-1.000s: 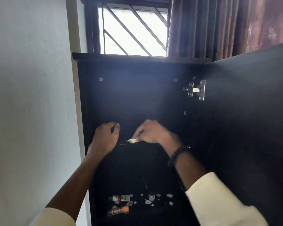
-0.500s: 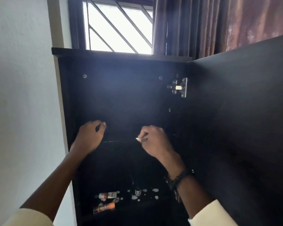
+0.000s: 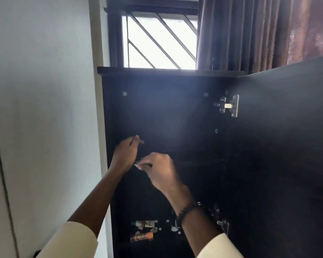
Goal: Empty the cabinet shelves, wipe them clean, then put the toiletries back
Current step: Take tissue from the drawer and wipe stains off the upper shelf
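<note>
We reach into dark cabinet [image 3: 157, 112]: left hand [image 3: 126, 154] fingers curled, contents unclear; right hand [image 3: 159, 169] pinches small white item at upper shelf. Toiletries [image 3: 145, 224] remain on lower shelf; emptying unfinished, wiping ahead.

Dark cabinet [image 3: 157, 112]; lower shelf [image 3: 157, 244] holds two lying tubes [image 3: 145, 223] [image 3: 142, 236], maybe small white bits [image 3: 174, 228].

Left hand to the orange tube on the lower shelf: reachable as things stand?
Probably yes. The left hand is up at the upper shelf; the orange tube lies below in the open cabinet, unblocked. Whether that hand holds anything is unclear.
</note>
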A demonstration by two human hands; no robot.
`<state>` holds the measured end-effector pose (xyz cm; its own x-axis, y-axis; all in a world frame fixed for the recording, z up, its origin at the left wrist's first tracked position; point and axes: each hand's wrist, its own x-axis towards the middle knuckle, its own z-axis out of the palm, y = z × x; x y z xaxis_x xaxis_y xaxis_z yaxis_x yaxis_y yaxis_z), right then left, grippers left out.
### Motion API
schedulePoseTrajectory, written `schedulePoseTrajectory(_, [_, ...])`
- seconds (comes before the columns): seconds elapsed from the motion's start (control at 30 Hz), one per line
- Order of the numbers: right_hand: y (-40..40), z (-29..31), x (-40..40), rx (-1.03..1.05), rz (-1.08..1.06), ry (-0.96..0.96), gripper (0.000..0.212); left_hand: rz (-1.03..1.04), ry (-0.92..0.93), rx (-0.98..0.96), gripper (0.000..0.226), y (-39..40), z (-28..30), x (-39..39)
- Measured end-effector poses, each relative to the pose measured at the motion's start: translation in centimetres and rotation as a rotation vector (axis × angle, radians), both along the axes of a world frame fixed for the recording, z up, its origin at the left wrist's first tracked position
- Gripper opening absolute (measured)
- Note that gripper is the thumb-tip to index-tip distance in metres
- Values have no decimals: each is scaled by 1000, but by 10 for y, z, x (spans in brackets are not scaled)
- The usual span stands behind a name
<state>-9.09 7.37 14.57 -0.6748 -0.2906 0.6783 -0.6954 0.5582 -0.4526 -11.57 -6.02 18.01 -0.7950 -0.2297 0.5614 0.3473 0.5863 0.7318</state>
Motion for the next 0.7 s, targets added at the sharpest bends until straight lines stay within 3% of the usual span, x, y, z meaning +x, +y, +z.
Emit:
schedulePoseTrajectory(0.23, [16, 0, -2, 24, 67, 39, 17, 7, -12, -28, 46, -1, -2, 1])
schedulePoseTrajectory(0.47, [108, -6, -11, -70, -138, 39, 20, -6, -13, -67, 45, -1, -2, 4])
schedulePoseTrajectory(0.7, [37, -13, -6, -48, -52, 115, 18, 15, -16, -190, 34, 2, -8, -7])
